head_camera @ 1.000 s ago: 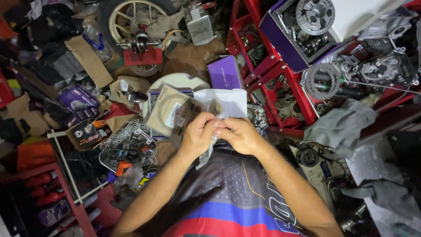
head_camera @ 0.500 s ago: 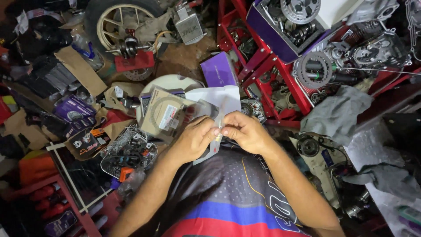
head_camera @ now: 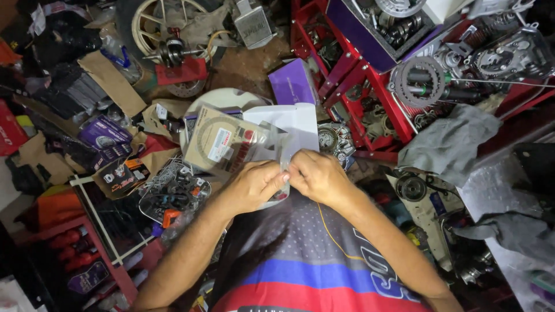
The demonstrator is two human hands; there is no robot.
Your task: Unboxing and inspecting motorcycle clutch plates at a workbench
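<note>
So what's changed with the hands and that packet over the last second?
Very little. The left hand and right hand keep pinching the edge of the clear plastic packet close to the chest, nothing let go. The packet's flat card end now sits a bit more to the left. The purple box and spoked wheel lie unmoved.

The left hand (head_camera: 251, 186) and right hand (head_camera: 317, 177) meet over a plastic packet (head_camera: 231, 144). Behind it lies a small box (head_camera: 293, 82); farther back, a wheel (head_camera: 165, 26). Right stands a rack (head_camera: 370, 75), probably holding engine parts; a cloth (head_camera: 448, 141) lies beside it.
</note>
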